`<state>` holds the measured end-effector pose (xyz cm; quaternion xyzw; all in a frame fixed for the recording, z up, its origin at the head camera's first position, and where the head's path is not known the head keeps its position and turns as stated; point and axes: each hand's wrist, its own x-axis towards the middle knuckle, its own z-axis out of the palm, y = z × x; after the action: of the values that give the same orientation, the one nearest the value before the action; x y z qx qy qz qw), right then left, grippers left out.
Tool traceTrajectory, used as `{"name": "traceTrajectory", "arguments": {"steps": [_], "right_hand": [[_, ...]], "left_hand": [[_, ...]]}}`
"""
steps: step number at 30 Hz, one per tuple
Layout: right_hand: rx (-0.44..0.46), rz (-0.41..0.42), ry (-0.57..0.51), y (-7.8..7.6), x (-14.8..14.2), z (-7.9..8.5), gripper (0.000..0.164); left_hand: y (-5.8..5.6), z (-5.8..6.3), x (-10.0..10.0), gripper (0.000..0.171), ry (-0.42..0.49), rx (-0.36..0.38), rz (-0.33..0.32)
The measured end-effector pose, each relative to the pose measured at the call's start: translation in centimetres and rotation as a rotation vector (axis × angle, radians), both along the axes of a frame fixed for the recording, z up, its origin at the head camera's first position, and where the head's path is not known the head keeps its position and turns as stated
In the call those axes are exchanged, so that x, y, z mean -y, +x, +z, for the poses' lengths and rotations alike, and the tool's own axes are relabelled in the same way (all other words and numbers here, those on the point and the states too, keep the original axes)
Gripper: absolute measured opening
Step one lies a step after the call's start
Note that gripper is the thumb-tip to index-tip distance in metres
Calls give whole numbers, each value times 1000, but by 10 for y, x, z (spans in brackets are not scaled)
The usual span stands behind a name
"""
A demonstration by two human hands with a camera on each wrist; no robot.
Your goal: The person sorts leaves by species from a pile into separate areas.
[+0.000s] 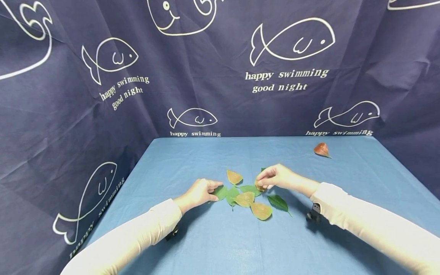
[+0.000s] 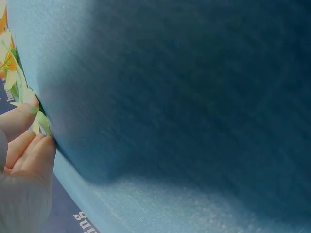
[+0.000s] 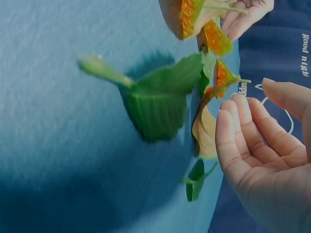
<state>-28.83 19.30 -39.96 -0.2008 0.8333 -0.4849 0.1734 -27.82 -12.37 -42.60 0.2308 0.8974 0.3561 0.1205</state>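
Observation:
My left hand lies at the left end of a cluster of leaves, its fingers straight. Its thumb and forefinger touch a green leaf from either side; in the left wrist view, part of that leaf shows between them. My right hand is over the cluster's right end, fingertips right at a yellow-brown leaf. In the right wrist view, that hand's thumb stands apart from its loosely bent fingers, nothing pinched between them. Between the hands lie green leaves and yellowish leaves.
One dark green leaf lies below my right hand, and a yellowish leaf sits at the cluster's front. A reddish leaf lies apart near the back right of the blue cloth-covered table. Dark fish-printed curtains hang behind.

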Motion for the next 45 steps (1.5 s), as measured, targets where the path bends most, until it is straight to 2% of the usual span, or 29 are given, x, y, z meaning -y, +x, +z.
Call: {"name": "traceTrajectory", "arguments": {"steps": [8,13,20,32,45], "right_hand": [[42,18,-5,2,7,-3,38],[44,22,-11,3,13,-7,36],[114,28,-47,8,21,-12,33],[116,71,-79,11,29,-19,28],[132,36,-109,13,31,-20,28]], "left_hand": [[0,3,-1,54,11,-5,-5],[0,3,-2,54,5,-31,-8],[3,4,-2,54,-1,-42,-4],[4,2,-2,54,-11,-50,-11],[6,2,-2,54,12,-34,-8]]}}
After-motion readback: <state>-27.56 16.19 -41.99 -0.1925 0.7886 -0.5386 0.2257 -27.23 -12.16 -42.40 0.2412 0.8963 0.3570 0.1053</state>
